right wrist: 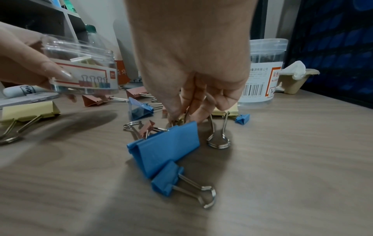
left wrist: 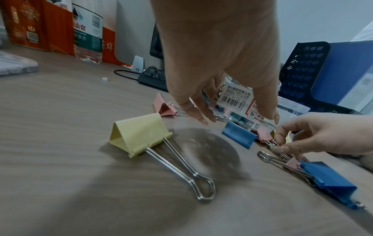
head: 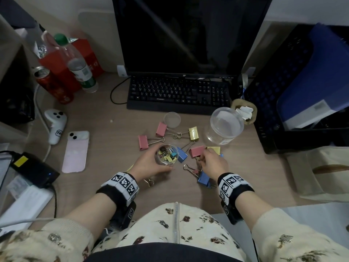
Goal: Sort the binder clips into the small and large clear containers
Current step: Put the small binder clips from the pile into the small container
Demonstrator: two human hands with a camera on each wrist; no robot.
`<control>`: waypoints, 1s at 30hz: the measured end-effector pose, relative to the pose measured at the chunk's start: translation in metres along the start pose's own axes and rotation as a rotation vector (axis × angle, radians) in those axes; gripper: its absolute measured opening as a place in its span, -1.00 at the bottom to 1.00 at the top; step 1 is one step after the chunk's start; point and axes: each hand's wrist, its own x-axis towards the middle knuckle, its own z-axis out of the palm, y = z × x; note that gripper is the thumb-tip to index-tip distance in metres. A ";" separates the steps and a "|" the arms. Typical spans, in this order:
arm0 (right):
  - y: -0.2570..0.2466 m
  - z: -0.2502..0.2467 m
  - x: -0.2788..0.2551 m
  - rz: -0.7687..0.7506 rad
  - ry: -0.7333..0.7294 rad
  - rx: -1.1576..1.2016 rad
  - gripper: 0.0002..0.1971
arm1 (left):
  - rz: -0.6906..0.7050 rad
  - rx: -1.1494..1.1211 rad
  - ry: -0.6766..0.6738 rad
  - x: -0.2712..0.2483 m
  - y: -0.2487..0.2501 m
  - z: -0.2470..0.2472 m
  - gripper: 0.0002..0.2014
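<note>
Head view puts the large clear container [head: 225,125] open and upright, well apart to the upper right of both hands and nearer the right one. Big clips lie scattered on the desk [head: 113,152] between. The left hand [head: 149,163] curls round the small clear container [head: 167,155], holding it off the desk just left of the right hand [head: 212,161]. Right fingertips [right wrist: 177,116] pinch down on something small among the wire handles, probably 1 small clip; I cannot tell.
</note>
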 end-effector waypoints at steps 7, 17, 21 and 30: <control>0.005 -0.003 -0.004 0.073 0.031 0.035 -0.53 | 0.002 0.007 0.001 0.001 0.000 0.000 -0.04; 0.002 -0.003 -0.001 0.140 -0.062 0.017 -0.65 | -0.011 0.037 0.000 0.002 0.000 0.001 -0.03; 0.006 -0.006 0.001 0.135 -0.066 0.080 -0.68 | -0.022 0.043 -0.004 0.001 -0.002 0.000 -0.01; 0.006 -0.006 0.003 0.001 0.021 0.167 -0.71 | -0.043 0.038 -0.001 0.002 0.003 -0.002 0.00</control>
